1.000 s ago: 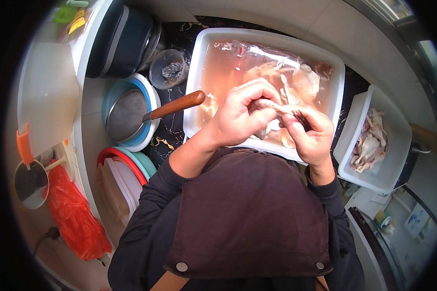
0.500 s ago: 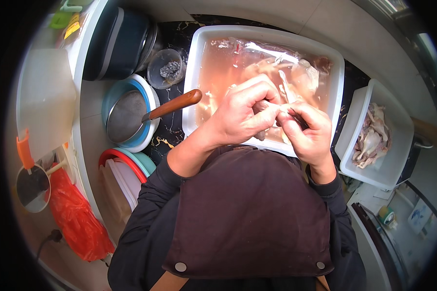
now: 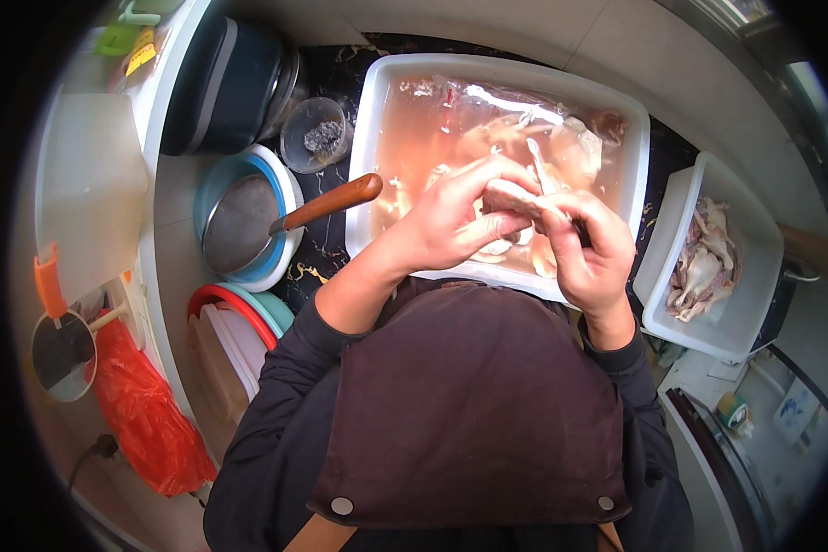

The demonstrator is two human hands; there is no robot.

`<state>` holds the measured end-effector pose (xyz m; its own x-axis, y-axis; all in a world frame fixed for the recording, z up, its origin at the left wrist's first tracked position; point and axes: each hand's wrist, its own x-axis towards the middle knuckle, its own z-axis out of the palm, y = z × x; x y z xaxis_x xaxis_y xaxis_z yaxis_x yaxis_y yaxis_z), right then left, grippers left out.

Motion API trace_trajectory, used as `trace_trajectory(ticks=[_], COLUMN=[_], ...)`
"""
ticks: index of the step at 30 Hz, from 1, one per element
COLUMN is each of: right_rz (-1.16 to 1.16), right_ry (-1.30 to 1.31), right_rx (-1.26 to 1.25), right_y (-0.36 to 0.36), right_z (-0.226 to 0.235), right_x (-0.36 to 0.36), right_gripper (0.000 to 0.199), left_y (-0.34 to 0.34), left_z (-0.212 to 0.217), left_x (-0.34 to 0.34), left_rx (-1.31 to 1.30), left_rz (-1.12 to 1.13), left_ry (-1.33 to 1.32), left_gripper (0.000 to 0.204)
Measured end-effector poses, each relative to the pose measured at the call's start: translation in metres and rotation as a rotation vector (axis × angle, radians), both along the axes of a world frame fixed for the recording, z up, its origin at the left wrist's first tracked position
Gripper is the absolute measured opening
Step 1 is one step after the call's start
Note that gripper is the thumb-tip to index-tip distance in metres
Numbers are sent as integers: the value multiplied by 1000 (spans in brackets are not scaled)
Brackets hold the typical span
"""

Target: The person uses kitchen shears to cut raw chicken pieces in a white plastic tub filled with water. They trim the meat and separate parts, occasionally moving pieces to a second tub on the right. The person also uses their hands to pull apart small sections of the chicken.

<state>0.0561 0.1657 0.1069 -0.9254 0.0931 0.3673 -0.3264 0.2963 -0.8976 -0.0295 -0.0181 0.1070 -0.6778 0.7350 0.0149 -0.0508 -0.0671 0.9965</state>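
Observation:
Both hands are over a white tub (image 3: 362, 156) of cloudy pinkish water with pale poultry in it. My left hand (image 3: 442, 216) is closed round a pale piece of poultry (image 3: 511, 196), its fingers curled over the far side and the thumb below. My right hand (image 3: 591, 244) pinches the right end of the same piece between thumb and forefinger. A thin dark thing shows within the right hand's fingers; its kind is not clear. Just beyond the fingertips a slim pale bone-like end (image 3: 536, 158) points upward.
At the right stands a white bin (image 3: 754, 308) with plucked poultry (image 3: 706, 262). To the left, a wooden-handled strainer (image 3: 331, 202) rests on a blue and white basin (image 3: 281, 262), its handle reaching toward the tub. Behind it is a clear cup (image 3: 315, 136) with crumpled foil.
The poultry piece has been turned and lifted slightly, showing more of its pale side. My left fingers have opened a little around it; my right hand has shifted slightly right.

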Motion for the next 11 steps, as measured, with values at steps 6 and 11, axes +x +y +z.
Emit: trace_trajectory(ticks=[6, 11], right_rz=[28, 35], right_ry=[188, 245], right_rx=[173, 224], right_y=[1, 4], right_z=[2, 0], right_x=[-1, 2], right_gripper=[25, 36], left_y=[-7, -2], left_z=[-1, -16], left_x=[-17, -5], left_rx=[-214, -15], left_rz=[231, 314], left_ry=[936, 852], left_gripper=[27, 25])
